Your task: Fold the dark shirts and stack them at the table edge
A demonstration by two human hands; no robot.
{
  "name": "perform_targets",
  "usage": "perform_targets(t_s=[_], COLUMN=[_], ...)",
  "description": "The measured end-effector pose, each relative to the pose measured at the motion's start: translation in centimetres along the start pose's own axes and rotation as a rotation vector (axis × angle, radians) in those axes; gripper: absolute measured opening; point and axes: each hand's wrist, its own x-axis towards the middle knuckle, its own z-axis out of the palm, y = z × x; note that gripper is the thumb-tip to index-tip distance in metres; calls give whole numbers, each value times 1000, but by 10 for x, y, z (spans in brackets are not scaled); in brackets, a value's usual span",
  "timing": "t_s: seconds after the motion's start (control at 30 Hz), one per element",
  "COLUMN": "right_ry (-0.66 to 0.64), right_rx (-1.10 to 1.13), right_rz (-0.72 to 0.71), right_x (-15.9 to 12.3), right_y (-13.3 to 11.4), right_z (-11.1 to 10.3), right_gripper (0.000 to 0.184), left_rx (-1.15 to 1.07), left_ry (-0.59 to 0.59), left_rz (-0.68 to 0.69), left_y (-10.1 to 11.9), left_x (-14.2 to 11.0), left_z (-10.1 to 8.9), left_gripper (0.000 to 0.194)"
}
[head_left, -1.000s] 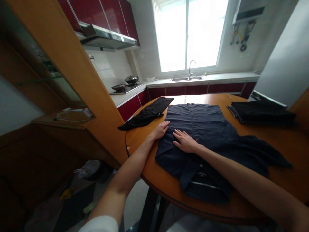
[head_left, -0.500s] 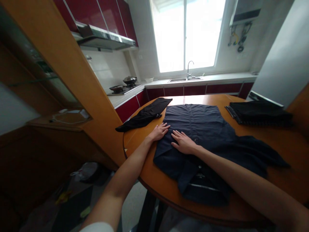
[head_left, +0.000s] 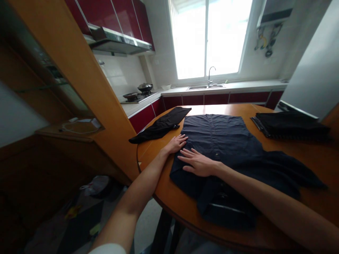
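A dark navy button-up shirt [head_left: 227, 134] lies spread on the round wooden table [head_left: 159, 180], its collar end towards me and one sleeve stretched out to the right. My left hand [head_left: 177, 143] rests flat on the shirt's left edge, fingers extended. Just to its right, my right hand [head_left: 197, 163] lies palm down over the shirt's left part near the shoulder, fingers spread. Neither hand grips the cloth. The shirt's left sleeve is not plainly visible; it seems folded in or under.
A black garment [head_left: 164, 123] lies at the table's far left edge. A stack of folded dark clothes [head_left: 291, 125] sits at the right. Beyond the table are a counter with a sink [head_left: 203, 87] and a stove [head_left: 139, 97]. A wooden cabinet [head_left: 111, 116] stands close on the left.
My right hand has slid left and slightly towards me over the shirt, nearer my left hand. The left hand stays at the shirt's edge. The view has shifted slightly.
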Motion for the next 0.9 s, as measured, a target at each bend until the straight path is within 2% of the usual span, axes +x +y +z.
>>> perform_targets(t_s=[0.1,0.17,0.3,0.4,0.47,0.53,0.63,0.73,0.8,0.9], right_ry=[-172,-236,-270,-292,-263,-157,14,39,34,91], right_rx=[117,178,267,349,418,409,185,-22,-61,-61], right_rz=[-64,-95,-137,-149,-140,-93,80,168,148,158], right_x=[-4,-6,-7,-5,-2,1,4,3,2,2], right_y=[-20,-31,-42,-39,-31,-20,0,16,21,25], right_z=[0,-1,-6,-14,-17,-17,-8,5,9,10], right_gripper=[70,69,62,57,54,54,58,67,68,64], left_rx=[-6,-9,-7,-2,0,0,-1,-2,-5,-11], left_ry=[15,16,10,8,15,30,49,60,61,60], left_rz=[8,6,1,1,12,21,31,40,43,52], left_y=[2,3,4,3,3,2,-1,-4,-6,-8], left_x=[-2,-3,-3,-3,-3,-3,-1,1,2,2], left_z=[-1,-3,-4,-5,-4,-3,-1,1,2,3], left_gripper=[51,51,50,50,50,50,50,50,50,50])
